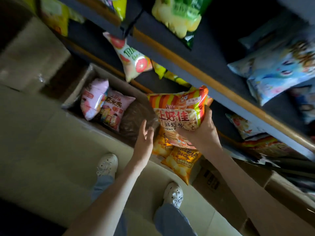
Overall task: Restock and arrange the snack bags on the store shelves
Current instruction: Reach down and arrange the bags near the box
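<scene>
Near two pink bags, right hand gripping one striped bag, left hand relaxed, empty.

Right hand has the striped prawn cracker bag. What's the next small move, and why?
Likely carry the striped prawn cracker bag rightward into the dark gap on the shelf beside it. The right hand grips its lower part, the left hand is open and holds nothing, and that spot looks unfilled.
</scene>
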The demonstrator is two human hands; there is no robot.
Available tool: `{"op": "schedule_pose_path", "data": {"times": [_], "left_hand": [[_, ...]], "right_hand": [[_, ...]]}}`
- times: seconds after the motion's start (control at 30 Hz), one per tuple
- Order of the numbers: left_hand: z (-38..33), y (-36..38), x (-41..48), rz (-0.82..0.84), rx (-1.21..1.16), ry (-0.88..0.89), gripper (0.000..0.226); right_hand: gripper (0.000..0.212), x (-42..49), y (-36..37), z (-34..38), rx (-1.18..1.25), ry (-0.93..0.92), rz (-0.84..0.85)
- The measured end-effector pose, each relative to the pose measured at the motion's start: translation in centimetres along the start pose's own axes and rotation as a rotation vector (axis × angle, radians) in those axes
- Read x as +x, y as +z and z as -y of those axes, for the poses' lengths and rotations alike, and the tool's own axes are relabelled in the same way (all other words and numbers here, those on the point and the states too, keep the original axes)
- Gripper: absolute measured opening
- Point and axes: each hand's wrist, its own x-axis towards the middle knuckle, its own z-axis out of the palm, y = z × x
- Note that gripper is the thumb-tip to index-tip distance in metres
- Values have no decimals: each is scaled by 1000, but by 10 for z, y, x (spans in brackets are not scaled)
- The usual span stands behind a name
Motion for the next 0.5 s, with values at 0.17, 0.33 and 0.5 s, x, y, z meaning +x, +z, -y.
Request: {"op": "schedule_pose_path", "data": {"times": [0.17, 0.33, 0.5], "left_hand": [[-125, -67, -47, 49, -49, 371, 55], [-232, -143, -100, 115, -17, 569, 41], [-334, -195, -134, 92, 186, 848, 29]], "right_hand": [[78, -48, -40, 124, 376, 7, 6], [84, -90, -78, 228, 553, -108, 35], [89, -108, -129, 316, 565, -259, 6]]}}
